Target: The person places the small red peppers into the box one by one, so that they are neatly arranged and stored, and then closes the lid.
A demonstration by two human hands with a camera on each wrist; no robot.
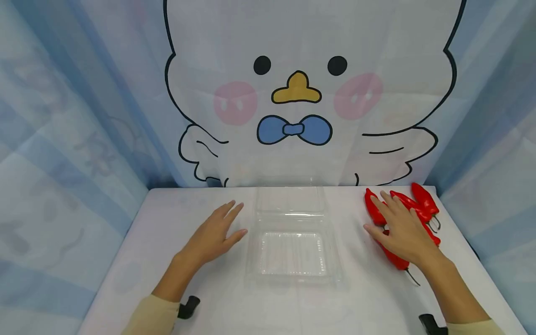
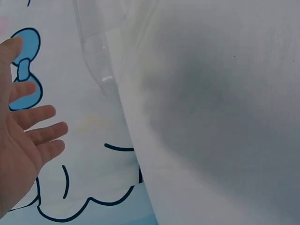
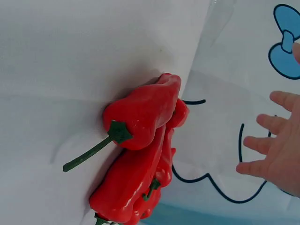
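A clear plastic clamshell box lies unfolded in the middle of the white table, its lid half toward the back. Left of it, my left hand hovers with fingers spread, holding nothing; the left wrist view also shows these fingers extended. Several red peppers with green stems lie in a group at the table's right. Over them hangs my right hand, fingers spread and partly hiding the group. In the right wrist view, the nearest pepper lies apart from the straight fingers.
The white table ends at a back curtain printed with a cartoon bird. Blue and white curtains hang along both sides. A black strap piece sits by the left sleeve, another by the right.
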